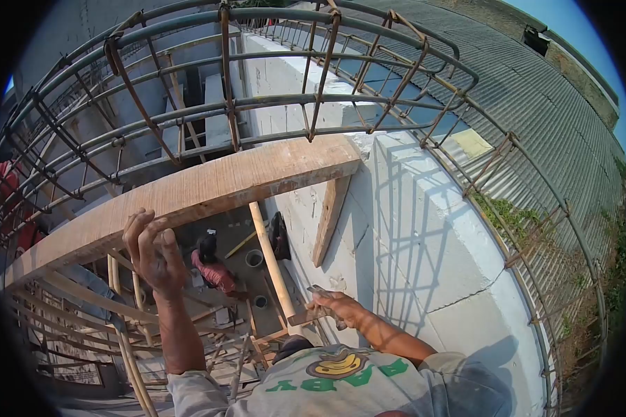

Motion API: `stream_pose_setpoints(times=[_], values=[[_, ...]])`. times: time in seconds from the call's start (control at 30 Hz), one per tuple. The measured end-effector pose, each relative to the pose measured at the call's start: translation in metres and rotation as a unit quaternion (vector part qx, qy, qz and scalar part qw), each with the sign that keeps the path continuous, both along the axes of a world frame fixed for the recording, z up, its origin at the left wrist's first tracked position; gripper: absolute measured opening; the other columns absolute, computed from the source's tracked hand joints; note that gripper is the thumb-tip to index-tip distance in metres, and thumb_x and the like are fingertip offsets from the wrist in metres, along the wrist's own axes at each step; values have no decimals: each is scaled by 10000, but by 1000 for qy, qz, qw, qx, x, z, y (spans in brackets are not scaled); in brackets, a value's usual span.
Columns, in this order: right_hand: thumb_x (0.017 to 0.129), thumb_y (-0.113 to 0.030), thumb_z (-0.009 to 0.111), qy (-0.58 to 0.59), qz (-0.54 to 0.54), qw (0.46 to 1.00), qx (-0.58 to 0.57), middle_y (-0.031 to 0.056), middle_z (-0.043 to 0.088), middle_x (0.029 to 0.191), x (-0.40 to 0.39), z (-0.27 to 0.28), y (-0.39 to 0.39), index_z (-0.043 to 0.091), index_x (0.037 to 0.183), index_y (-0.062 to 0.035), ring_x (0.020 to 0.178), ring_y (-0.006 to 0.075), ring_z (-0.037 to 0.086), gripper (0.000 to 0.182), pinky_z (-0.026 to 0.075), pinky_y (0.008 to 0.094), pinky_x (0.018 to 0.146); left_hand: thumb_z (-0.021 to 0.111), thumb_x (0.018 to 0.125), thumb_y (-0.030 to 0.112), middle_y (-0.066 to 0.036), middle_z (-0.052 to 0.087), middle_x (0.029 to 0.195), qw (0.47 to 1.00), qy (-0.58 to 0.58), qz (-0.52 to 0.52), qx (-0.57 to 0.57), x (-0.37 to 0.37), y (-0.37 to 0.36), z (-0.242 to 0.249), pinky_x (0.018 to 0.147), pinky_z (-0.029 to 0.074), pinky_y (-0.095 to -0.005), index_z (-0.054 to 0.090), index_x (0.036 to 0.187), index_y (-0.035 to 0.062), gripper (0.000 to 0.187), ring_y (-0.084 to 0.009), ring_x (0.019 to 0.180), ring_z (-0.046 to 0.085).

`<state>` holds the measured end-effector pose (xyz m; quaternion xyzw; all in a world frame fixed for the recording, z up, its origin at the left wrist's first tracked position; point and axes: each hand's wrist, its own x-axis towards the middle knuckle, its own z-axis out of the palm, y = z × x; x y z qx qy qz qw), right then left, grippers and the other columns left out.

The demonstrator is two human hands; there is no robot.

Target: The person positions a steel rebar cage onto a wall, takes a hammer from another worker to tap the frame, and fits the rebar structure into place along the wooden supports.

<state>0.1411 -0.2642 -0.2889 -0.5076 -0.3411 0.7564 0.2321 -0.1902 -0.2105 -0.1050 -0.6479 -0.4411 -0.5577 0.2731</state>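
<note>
My left hand [153, 254] is raised with its fingers apart against the lower edge of a broad wooden plank [250, 167]. The plank runs from the left up to the top of a white block wall [424, 236]. My right hand [341, 308], lower and further right, is closed around what looks like a hammer [302, 317]. Part of that tool is hidden by my fingers. A short wooden piece [332, 221] slants down from beneath the plank's right end, beside the wall. A bamboo pole [271, 257] stands just left of the tool.
Rebar cages [233, 104] arch over the plank and along the wall's right side. Far below, a person in a red shirt [214, 271] is near buckets [254, 258] and scattered timber. Bamboo poles [129, 361] rise at the left. Corrugated roofing [515, 104] lies beyond the wall.
</note>
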Motion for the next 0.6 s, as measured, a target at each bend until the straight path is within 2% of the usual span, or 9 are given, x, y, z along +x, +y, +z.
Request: stream_pose_setpoints(times=[0.1, 0.13, 0.23, 0.27, 0.37, 0.4, 0.5, 0.53, 0.6], values=[[884, -432, 606, 110, -151, 979, -85, 101, 625, 971, 19, 13, -19, 571, 1100, -14, 803, 212, 649, 472, 554, 337, 627, 563, 917, 269, -155, 593, 1079, 995, 54, -55, 62, 45, 5, 76, 932, 421, -415, 621, 939, 18, 259, -305, 1048, 562], [909, -445, 551, 126, -168, 974, -84, 106, 617, 952, 26, 7, -24, 553, 1093, -12, 774, 251, 660, 470, 564, 370, 554, 573, 908, 256, -149, 598, 1060, 993, 48, -104, 23, 55, 4, 94, 915, 432, -412, 624, 933, 16, 247, -299, 1035, 567], [940, -437, 484, 275, -168, 945, -59, 146, 632, 983, 35, 18, -33, 564, 1089, -1, 795, 274, 662, 467, 570, 387, 609, 607, 880, 266, -139, 610, 1016, 969, 59, -227, -83, 84, 3, 121, 868, 459, -404, 623, 948, 9, 266, -297, 1001, 581], [991, -326, 369, 301, -148, 939, -75, 189, 604, 1085, 38, 28, -35, 483, 1159, -89, 979, 351, 627, 312, 529, 495, 814, 619, 870, 300, -142, 613, 1010, 957, 73, -254, -119, 98, 3, 112, 856, 463, -403, 617, 974, 7, 311, -306, 991, 584], [961, -406, 416, 339, -238, 907, -72, 219, 643, 1019, 43, 50, -43, 571, 1112, 28, 844, 345, 652, 485, 552, 453, 726, 652, 812, 472, -162, 603, 1052, 886, 20, -345, -309, 141, -4, 33, 892, 443, -431, 569, 1113, 15, 553, -353, 1026, 564], [965, -411, 392, 376, -233, 895, -60, 233, 624, 1051, 46, 56, -44, 560, 1129, 39, 901, 380, 632, 508, 537, 476, 776, 657, 767, 567, -181, 560, 1161, 849, 31, -362, -384, 150, -6, -16, 962, 398, -446, 495, 1230, 31, 726, -363, 1128, 511], [973, -400, 367, 422, -262, 866, -66, 250, 596, 1094, 52, 92, -51, 550, 1139, 49, 956, 397, 611, 513, 519, 500, 816, 718, 739, 509, -199, 430, 1356, 768, 164, -378, -490, 177, -37, -131, 1045, 322, -469, 374, 1352, 48, 841, -322, 1288, 393], [990, -389, 315, 392, -298, 869, -43, 242, 581, 1127, 52, 94, -50, 537, 1156, 60, 983, 415, 595, 528, 506, 516, 828, 725, 743, 480, -196, 451, 1341, 771, 191, -375, -478, 183, -45, -136, 1027, 344, -468, 383, 1352, 53, 819, -320, 1273, 416], [992, -413, 315, 395, -254, 881, -58, 217, 591, 1117, 60, 91, -54, 545, 1147, 57, 954, 377, 609, 546, 520, 481, 808, 740, 751, 422, -192, 493, 1311, 772, 249, -363, -459, 190, -58, -140, 991, 388, -466, 401, 1352, 64, 778, -315, 1245, 462]])
